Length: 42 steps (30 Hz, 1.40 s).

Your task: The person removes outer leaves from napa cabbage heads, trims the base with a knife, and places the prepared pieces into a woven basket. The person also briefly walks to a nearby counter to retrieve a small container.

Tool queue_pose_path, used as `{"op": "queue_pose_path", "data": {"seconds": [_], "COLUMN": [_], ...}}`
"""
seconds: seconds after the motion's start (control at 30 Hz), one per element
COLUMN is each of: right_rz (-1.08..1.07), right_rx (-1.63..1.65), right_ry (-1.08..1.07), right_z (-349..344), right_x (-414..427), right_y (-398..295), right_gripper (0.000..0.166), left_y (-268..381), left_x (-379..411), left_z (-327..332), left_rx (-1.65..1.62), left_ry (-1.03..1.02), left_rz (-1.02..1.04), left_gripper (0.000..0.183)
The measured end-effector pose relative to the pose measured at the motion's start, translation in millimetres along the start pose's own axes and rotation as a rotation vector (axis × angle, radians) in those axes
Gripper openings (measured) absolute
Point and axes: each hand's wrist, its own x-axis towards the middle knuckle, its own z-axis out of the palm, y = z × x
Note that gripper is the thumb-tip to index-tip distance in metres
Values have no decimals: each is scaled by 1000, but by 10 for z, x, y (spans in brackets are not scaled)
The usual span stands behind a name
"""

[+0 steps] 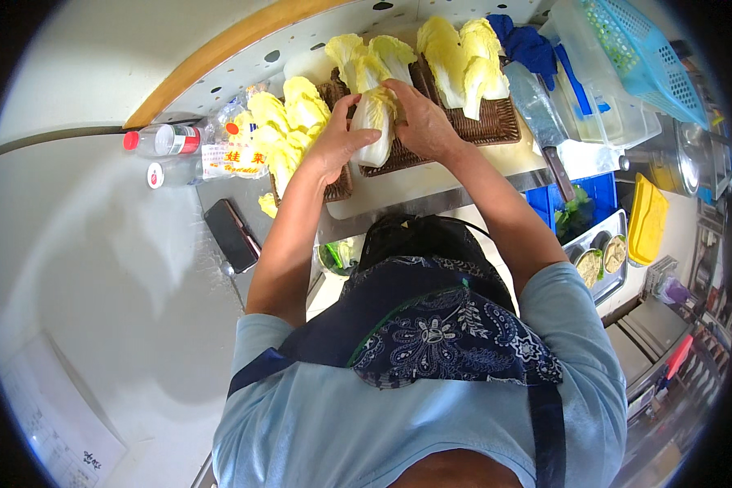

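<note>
Between both hands is a pale napa cabbage leaf piece (pixel 375 134) at the middle wicker basket (pixel 402 160). My left hand (pixel 344 137) holds it from the left, thumb across its white part. At its upper right, my right hand (pixel 421 119) has its fingers on the leaf's yellow part. More upright yellow leaves (pixel 392 56) stand behind it in the same basket. To the right, a second wicker basket (pixel 494 128) bears several large leaves (pixel 442 58). The left basket (pixel 340 186), partly hidden by my left arm, holds several leaves too (pixel 305 107).
A cleaver (pixel 546 122) lies right of the baskets, beside a clear plastic bin (pixel 634 128) and a blue perforated basket (pixel 665 73). Plastic bottles (pixel 177 139) and a printed bag (pixel 235 160) lie left. A phone (pixel 232 235) rests near the counter's edge.
</note>
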Motion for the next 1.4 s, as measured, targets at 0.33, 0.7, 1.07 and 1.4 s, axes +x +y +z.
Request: {"op": "queue_pose_path", "data": {"seconds": [0.33, 0.7, 1.07, 1.4], "right_rz": [129, 211, 45, -17], "right_rx": [-186, -157, -101, -321], "right_ry": [189, 222, 305, 341], "right_z": [-24, 137, 152, 61], "right_x": [269, 671, 475, 559], "right_y": [353, 480, 530, 408], "right_gripper": [22, 41, 55, 60], "left_y": [-35, 170, 229, 241], "left_x": [62, 276, 529, 759], "left_z": [-180, -40, 4, -284], "left_rx": [-471, -193, 48, 432], "left_ry": [-173, 58, 151, 272], "left_rz": [-98, 52, 141, 280], "left_gripper": [60, 51, 46, 54]}}
